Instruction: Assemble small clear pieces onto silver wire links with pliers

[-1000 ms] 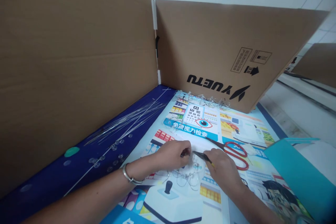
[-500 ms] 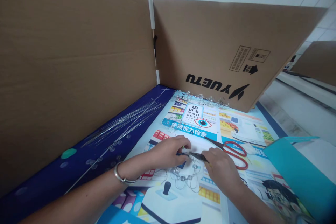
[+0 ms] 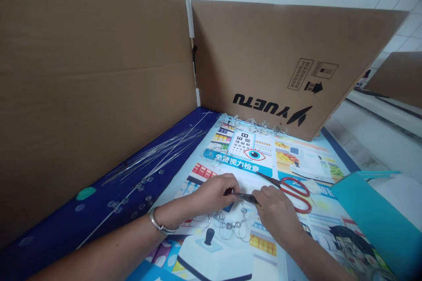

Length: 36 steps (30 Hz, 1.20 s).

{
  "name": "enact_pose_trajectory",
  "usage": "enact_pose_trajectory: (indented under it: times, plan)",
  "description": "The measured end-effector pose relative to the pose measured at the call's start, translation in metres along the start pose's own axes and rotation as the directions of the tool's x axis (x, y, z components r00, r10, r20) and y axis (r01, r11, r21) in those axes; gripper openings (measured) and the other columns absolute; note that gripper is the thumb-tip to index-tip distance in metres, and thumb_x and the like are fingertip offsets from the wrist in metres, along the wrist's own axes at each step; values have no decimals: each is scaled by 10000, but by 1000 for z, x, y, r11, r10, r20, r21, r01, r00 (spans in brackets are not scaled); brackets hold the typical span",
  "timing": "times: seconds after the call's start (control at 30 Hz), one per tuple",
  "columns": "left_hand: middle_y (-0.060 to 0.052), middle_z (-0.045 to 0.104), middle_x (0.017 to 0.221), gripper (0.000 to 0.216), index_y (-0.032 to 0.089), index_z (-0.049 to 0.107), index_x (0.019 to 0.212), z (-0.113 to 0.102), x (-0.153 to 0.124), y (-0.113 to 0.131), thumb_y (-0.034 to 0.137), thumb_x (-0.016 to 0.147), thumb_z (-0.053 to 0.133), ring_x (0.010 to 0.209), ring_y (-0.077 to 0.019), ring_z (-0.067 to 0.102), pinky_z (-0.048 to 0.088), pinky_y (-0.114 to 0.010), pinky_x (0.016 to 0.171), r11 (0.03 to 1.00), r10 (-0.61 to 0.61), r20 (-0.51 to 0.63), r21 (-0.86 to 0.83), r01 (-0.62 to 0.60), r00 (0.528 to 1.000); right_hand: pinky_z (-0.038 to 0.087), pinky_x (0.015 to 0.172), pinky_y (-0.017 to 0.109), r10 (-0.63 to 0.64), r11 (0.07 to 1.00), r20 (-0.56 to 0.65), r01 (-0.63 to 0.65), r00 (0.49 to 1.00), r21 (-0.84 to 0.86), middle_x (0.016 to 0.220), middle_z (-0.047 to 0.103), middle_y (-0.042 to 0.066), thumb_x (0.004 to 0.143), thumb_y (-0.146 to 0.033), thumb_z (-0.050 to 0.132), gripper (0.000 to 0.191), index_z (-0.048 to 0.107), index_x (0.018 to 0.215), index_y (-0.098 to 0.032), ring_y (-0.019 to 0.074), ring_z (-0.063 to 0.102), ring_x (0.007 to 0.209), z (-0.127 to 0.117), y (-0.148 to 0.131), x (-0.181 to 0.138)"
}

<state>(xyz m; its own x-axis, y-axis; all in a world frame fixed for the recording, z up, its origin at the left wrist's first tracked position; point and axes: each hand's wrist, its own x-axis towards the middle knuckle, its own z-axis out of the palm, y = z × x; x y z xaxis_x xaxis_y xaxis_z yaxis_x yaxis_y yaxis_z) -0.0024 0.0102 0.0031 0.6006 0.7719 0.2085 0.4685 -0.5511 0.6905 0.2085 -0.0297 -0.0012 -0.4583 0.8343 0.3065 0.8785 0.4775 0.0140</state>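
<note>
My right hand (image 3: pixel 277 210) is closed round a pair of dark, narrow-nosed pliers (image 3: pixel 247 197), their jaws pointing left. At the jaws' tips, the fingers of my left hand (image 3: pixel 219 193) are pinched together. A strand of clear beads (image 3: pixel 232 225) on thin looped wire lies just below both hands, and its upper end rises towards the pinch. The exact spot held is too small to make out. Scissors (image 3: pixel 295 193) with red handles lie beyond my right hand, blades pointing left.
A bundle of clear wires (image 3: pixel 154 153) and loose clear beads (image 3: pixel 143 184) lie on the blue strip at left, near a green disc (image 3: pixel 86 193). Beaded strands (image 3: pixel 253 124) line the foot of the cardboard wall (image 3: pixel 263 52). A teal folder (image 3: pixel 376 215) stands at right.
My left hand has shifted slightly right, its fingers drawing closer together at the pliers' tips. My right hand has moved slightly left with the pliers.
</note>
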Motion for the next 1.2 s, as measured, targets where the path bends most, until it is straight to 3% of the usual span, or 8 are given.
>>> enact_pose_trajectory:
  times: [0.33,0.5,0.63,0.8,1.2]
  plan:
    - [15,594,730,142,157,567,700,-6,1,2,150,819,489,743,-107,543,404,-193,681,996,28,31,-87,-25,999,321,748,299,39,999,9,-39,999,-23,815,553,42,804,-140,496,147,604,885,-198,191,480,849,-22,11,-3]
    - [11,599,752,141,157,571,714,-7,1,4,169,831,493,764,-110,543,404,-193,697,997,23,32,-79,-21,999,305,724,312,-26,997,-31,24,999,-72,766,541,34,781,-104,496,162,604,846,-208,194,473,821,-33,5,-3]
    - [9,592,755,131,158,572,731,-9,2,5,190,833,496,755,-115,537,400,-197,690,999,11,54,-51,-9,998,268,653,333,-100,978,15,101,995,-180,708,516,30,737,-65,515,158,576,764,-208,191,438,719,-32,-2,-4]
    - [25,564,730,129,167,555,753,-9,0,7,186,845,467,706,-103,513,381,-181,635,999,-17,66,-28,19,998,265,648,353,-123,951,72,138,990,-278,746,519,44,714,-53,524,199,575,839,-199,210,431,727,-27,-9,-4]
    - [32,555,735,129,179,541,778,-5,-1,7,162,857,440,704,-103,498,362,-178,628,999,7,81,37,-10,997,280,646,355,-122,940,93,145,988,-309,752,511,49,732,-71,528,204,577,887,-193,213,435,734,-22,-12,-3]
